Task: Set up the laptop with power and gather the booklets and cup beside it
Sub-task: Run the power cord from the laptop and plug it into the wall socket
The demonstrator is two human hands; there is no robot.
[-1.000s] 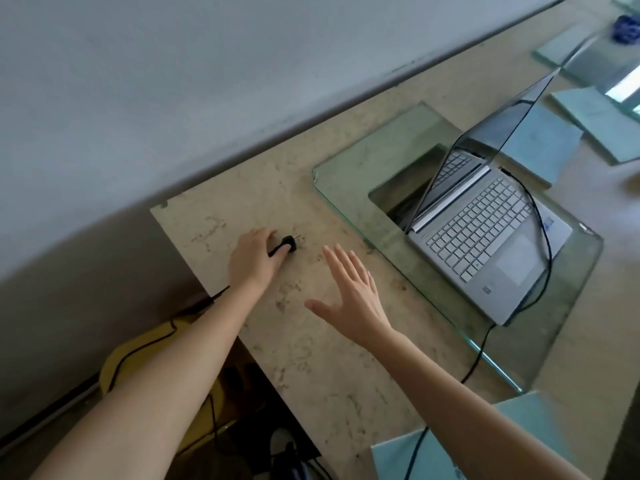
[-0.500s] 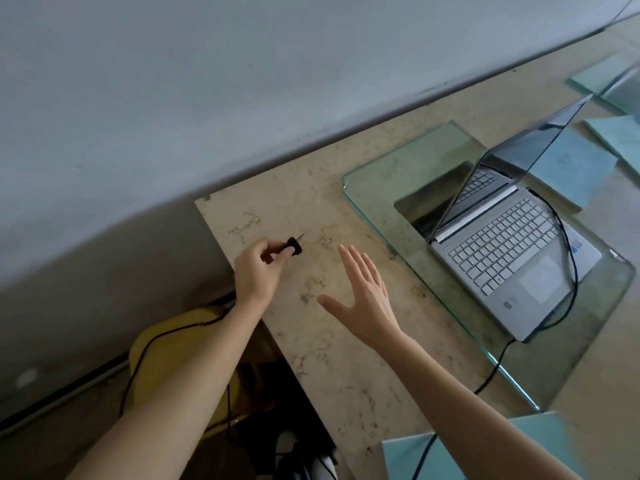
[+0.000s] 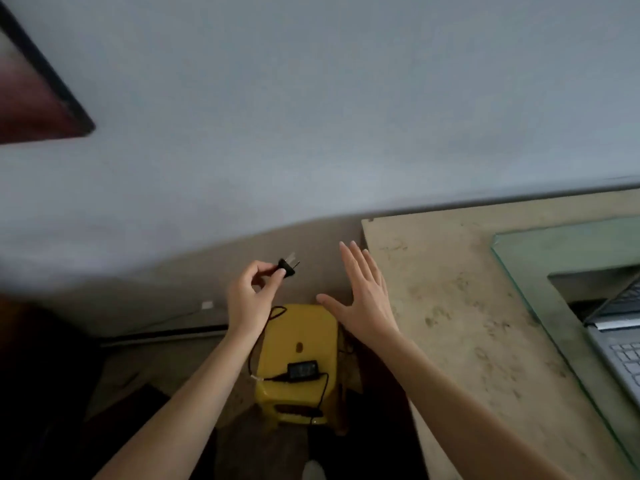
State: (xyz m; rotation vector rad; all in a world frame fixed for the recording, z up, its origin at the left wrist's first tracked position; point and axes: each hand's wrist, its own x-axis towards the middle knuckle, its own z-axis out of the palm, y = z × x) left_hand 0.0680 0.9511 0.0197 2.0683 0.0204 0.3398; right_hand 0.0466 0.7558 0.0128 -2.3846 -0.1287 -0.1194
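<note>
My left hand [image 3: 250, 299] pinches a small black power plug [image 3: 288, 267] with two metal prongs, held in the air left of the stone table [image 3: 460, 306] and in front of the wall. Its thin black cable [image 3: 268, 320] runs down to a black power adapter [image 3: 303, 370] lying on a yellow stool [image 3: 298, 334]. My right hand [image 3: 363, 296] hovers open, fingers spread, over the table's left edge. Only a corner of the silver laptop [image 3: 620, 337] shows at the far right, on a glass stand [image 3: 561, 258]. No booklets or cup are in view.
The yellow stool stands on the floor beside the table's left end. A small white object [image 3: 207, 304] sits low on the wall with a thin cord [image 3: 166, 322] along the skirting. A dark-framed panel [image 3: 38, 98] hangs at the upper left.
My left hand lifted the plug off the table top and carried it left, past the table edge. The view swung left, so the laptop slid to the right edge; the stool and adapter came into sight.
</note>
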